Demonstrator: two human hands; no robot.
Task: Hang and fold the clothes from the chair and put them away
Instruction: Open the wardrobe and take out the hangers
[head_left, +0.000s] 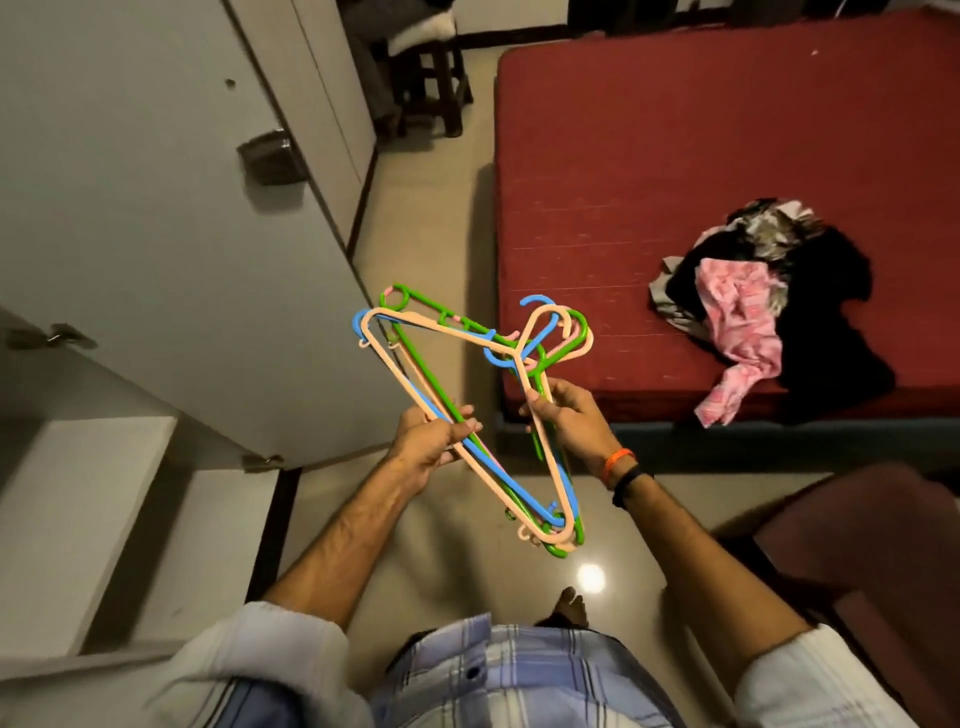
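I hold a bundle of several plastic hangers (457, 332), peach, blue, green and pink, stacked flat in front of me above the floor. My left hand (428, 441) grips the lower bars of the bundle. My right hand (569, 415) grips the sloping arms just below the hooks. A heap of clothes (769, 301), black, pink-patterned and grey-printed, lies on the red mattress (649, 156) to the right, with a pink piece hanging over the near edge.
A grey wardrobe door (156, 234) with a dark handle stands open on the left, a white shelf (78, 519) inside below it. A dark wooden stool (431, 78) stands at the back. A maroon chair (872, 545) sits at the lower right. Tiled floor lies between wardrobe and bed.
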